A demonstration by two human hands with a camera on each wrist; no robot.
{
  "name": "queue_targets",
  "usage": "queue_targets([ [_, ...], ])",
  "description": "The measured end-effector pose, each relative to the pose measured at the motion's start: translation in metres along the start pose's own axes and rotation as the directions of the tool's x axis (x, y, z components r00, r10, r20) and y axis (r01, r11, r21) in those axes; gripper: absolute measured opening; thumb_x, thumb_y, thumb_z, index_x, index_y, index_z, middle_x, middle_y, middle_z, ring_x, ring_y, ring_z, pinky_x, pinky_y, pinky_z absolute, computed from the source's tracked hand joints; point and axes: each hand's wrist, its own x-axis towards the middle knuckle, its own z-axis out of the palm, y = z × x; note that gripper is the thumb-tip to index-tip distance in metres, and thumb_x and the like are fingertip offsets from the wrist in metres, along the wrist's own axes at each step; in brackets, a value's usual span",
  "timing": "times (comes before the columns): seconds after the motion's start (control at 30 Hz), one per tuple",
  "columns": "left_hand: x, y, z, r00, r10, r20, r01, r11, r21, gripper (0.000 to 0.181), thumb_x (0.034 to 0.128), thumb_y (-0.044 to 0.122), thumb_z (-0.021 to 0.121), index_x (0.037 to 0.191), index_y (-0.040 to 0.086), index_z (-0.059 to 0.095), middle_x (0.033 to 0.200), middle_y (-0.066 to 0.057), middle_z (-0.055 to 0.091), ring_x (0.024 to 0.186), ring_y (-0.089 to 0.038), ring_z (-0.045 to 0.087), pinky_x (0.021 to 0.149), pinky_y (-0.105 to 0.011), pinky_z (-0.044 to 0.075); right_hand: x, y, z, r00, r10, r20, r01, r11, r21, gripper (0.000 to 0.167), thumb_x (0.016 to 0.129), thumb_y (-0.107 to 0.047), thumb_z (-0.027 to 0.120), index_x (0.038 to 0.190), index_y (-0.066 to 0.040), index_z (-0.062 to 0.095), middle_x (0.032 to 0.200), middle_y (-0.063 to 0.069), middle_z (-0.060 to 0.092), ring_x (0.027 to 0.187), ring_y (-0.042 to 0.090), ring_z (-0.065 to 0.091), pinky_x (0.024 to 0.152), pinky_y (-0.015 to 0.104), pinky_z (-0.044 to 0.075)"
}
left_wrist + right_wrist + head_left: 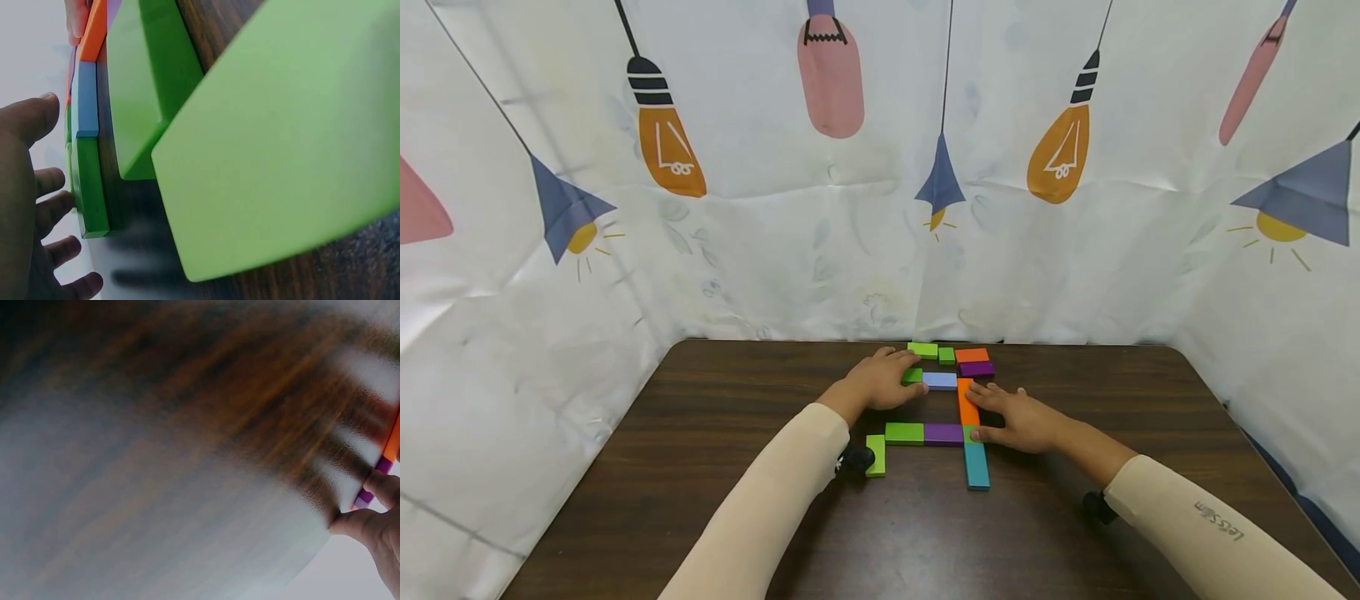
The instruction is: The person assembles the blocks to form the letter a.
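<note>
My left hand (883, 382) reaches over the left end of the back rows, fingers loosely extended. Beneath it lies a green block (912, 376), partly covered, with a light blue block (940, 382) touching its right end. In the left wrist view, the thumb and fingers stand apart beside that green block (92, 187). My right hand (1021, 422) spreads its fingers at an upright-running orange block (967, 404); fingertips lie over its right edge. The thumb touches or hovers over a small green block (968, 433); which one, I cannot tell. A teal block (977, 467) continues below.
Behind lie a light green block (922, 351), small green block (946, 356), orange block (972, 356) and purple block (976, 369). Nearer me are a green block (904, 433), purple block (943, 434) and light green block (876, 465), close to my left wrist camera. A patterned curtain (865, 250) borders the table (715, 467).
</note>
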Motion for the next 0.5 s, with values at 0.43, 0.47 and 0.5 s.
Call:
queue_targets([
  [0.43,-0.010,-0.019,0.004,1.000,-0.007,-0.024,0.007,1.000,-0.015,0.074,0.1019,0.064,0.044,0.161,0.020,0.036,0.166,-0.002,0.029,0.153,-0.035,0.022,0.118,-0.059,0.024,0.000,0.001,0.001,1.000,-0.012,-0.008,0.012,1.000,-0.009,0.082,0.098,-0.060,0.059,0.160,-0.012,0.036,0.165,0.008,0.032,0.152,0.038,0.022,0.113,0.074,0.014],
  [0.47,-0.012,-0.022,0.004,1.000,-0.006,-0.026,0.006,1.000,-0.016,0.075,0.1019,0.065,0.044,0.161,0.020,0.036,0.166,-0.002,0.029,0.153,-0.035,0.022,0.118,-0.059,0.024,0.000,0.000,0.001,1.000,-0.014,-0.010,0.013,1.000,-0.009,0.082,0.098,-0.060,0.059,0.160,-0.012,0.036,0.165,0.008,0.031,0.152,0.038,0.022,0.113,0.074,0.014],
  [0.5,-0.012,-0.024,0.004,1.000,-0.005,-0.031,0.005,1.000,-0.016,0.075,0.1018,0.065,0.044,0.161,0.020,0.036,0.166,-0.002,0.029,0.152,-0.035,0.022,0.118,-0.060,0.025,0.000,0.000,0.000,1.000,-0.015,-0.011,0.014,1.000,-0.007,0.081,0.098,-0.059,0.059,0.160,-0.011,0.036,0.165,0.008,0.031,0.152,0.038,0.022,0.113,0.074,0.014],
])
